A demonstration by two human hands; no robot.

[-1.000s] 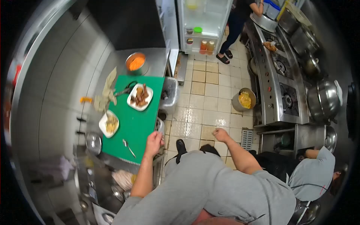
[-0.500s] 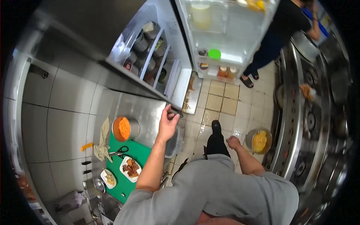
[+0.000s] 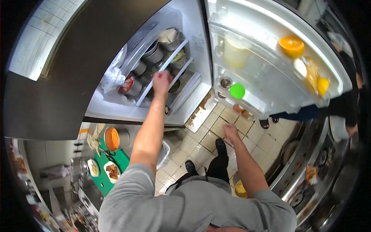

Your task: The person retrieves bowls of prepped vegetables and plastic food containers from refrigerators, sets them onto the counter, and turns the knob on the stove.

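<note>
My left hand point(image 3: 162, 82) reaches inside the lit fridge, in front of the shelf edges point(image 3: 167, 60). Its fingers are smeared by motion, so I cannot make out a grip. Around it stand several metal pots point(image 3: 153, 53), one with a white block point(image 3: 169, 35) on top and one with red contents point(image 3: 126, 84). A crumpled plastic bag point(image 3: 113, 79) lies at the left of the compartment. My right hand point(image 3: 231, 133) hangs over the floor tiles below the door, fingers loosely curled, with nothing visible in them.
The open fridge door point(image 3: 266, 87) holds a green-lidded jar point(image 3: 237, 91) and cut orange fruit point(image 3: 291, 46). At lower left, a green cutting board point(image 3: 123, 159) and a pot of orange shreds point(image 3: 112, 139) sit on the counter. A person point(image 3: 346, 104) stands by the stove.
I have stepped nearer the fridge. My left hand has moved from beside the fridge's lower edge up into its interior. My right hand has shifted forward, away from the yellow-filled pot.
</note>
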